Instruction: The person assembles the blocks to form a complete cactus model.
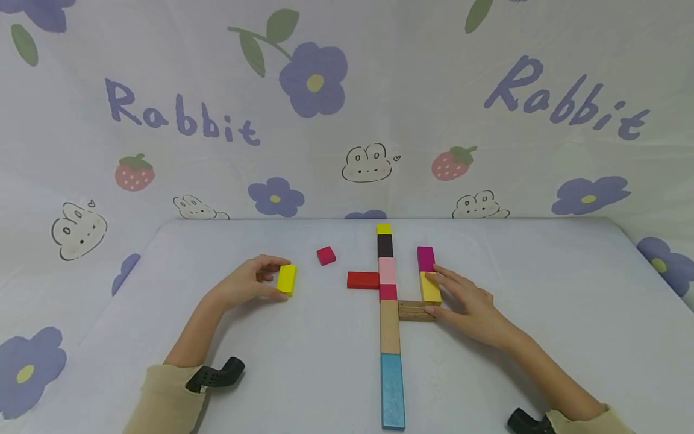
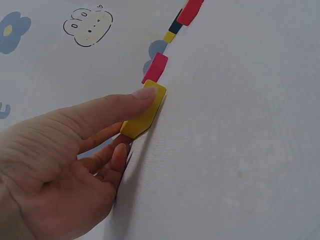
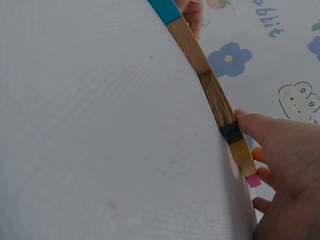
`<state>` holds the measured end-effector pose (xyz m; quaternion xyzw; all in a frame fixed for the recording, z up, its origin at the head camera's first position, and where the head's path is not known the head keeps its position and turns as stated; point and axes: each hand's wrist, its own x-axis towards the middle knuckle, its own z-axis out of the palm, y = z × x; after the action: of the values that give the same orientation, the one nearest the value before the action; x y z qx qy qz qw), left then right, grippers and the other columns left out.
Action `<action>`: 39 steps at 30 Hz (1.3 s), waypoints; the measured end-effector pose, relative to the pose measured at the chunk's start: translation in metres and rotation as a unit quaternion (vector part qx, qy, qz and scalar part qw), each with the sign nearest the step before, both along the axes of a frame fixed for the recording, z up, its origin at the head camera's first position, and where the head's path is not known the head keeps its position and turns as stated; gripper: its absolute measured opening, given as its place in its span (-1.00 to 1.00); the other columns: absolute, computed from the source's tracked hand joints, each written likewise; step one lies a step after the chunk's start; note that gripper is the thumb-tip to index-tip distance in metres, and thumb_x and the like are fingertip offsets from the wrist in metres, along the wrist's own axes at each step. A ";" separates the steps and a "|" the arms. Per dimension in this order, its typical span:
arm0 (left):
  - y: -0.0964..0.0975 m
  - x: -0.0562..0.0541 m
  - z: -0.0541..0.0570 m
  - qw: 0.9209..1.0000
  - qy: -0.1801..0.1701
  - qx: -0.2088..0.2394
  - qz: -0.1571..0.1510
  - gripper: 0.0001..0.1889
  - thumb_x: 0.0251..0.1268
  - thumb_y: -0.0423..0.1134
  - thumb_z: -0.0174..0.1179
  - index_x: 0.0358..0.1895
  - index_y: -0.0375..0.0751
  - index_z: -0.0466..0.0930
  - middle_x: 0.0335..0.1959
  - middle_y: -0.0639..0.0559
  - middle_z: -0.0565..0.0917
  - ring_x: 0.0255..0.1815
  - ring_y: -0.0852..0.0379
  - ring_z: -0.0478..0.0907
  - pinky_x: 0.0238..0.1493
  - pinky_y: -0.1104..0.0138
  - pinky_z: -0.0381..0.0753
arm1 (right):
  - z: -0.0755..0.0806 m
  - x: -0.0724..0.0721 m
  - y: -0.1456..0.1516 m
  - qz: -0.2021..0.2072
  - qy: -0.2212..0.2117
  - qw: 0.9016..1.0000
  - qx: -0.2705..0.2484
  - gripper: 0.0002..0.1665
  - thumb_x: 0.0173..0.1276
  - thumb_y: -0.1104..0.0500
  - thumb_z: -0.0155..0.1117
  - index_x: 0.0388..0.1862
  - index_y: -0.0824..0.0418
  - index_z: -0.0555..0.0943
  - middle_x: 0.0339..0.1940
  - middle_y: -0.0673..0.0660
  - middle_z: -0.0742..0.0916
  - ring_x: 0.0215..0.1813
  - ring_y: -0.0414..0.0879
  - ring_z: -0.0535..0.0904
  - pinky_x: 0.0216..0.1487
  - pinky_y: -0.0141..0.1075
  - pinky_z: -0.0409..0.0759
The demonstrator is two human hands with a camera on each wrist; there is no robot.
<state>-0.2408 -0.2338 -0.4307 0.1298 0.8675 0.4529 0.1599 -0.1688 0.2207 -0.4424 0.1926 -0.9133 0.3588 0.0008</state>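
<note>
My left hand [image 1: 243, 284] pinches a bright yellow block [image 1: 287, 281] by its two ends, thumb at the near end; in the left wrist view the block [image 2: 142, 117] sits tilted between thumb and fingers. On the other side, my right hand [image 1: 473, 306] spans a golden-yellow block [image 1: 431, 289], fingertips at its far end. Its thumb touches the brown wood-grain block [image 1: 414, 310] that the golden-yellow one adjoins. A magenta block [image 1: 425, 258] stands beyond, in line with the golden-yellow block. In the right wrist view the fingers are partly hidden behind the golden-yellow block [image 3: 242, 156].
A column of blocks runs up the middle, from a blue block [image 1: 393, 392] through a tan block [image 1: 389, 327] and a pink block [image 1: 387, 270] to a black block [image 1: 385, 246]. A red block [image 1: 362, 280] joins its left side. One loose red block [image 1: 326, 255] lies farther left.
</note>
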 end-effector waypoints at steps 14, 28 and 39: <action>0.002 0.000 0.007 1.000 0.009 -0.002 0.010 -0.29 0.24 -0.28 0.53 0.45 -0.30 0.49 0.37 -0.36 0.49 0.26 -0.25 0.51 0.37 -0.05 0.52 | -0.001 0.000 -0.001 -0.002 -0.010 1.000 0.002 -0.21 0.43 -0.03 0.43 0.55 0.18 0.45 0.65 0.32 0.36 0.62 0.43 0.18 0.32 0.61 0.06; 0.023 -0.017 0.020 0.999 0.012 0.017 0.040 -0.33 0.31 -0.21 0.45 0.48 -0.19 0.48 0.51 -0.22 0.40 0.41 -0.28 0.46 0.37 -0.12 0.56 | 0.000 0.000 0.000 -0.005 -0.004 1.000 0.006 -0.22 0.42 -0.02 0.43 0.55 0.17 0.46 0.65 0.31 0.37 0.62 0.43 0.19 0.31 0.59 0.10; 0.057 -0.028 0.031 0.998 0.033 0.016 0.053 -0.33 0.28 -0.18 0.48 0.46 -0.13 0.51 0.44 -0.14 0.50 0.27 -0.16 0.55 0.21 0.06 0.67 | 0.002 0.001 -0.001 -0.005 -0.009 1.000 0.002 -0.22 0.42 -0.02 0.43 0.55 0.17 0.46 0.66 0.32 0.36 0.63 0.43 0.18 0.32 0.62 0.07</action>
<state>-0.2691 -0.1769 -0.4001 0.1008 0.8706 0.4700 0.1049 -0.1673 0.2197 -0.4403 0.1846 -0.9150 0.3586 -0.0064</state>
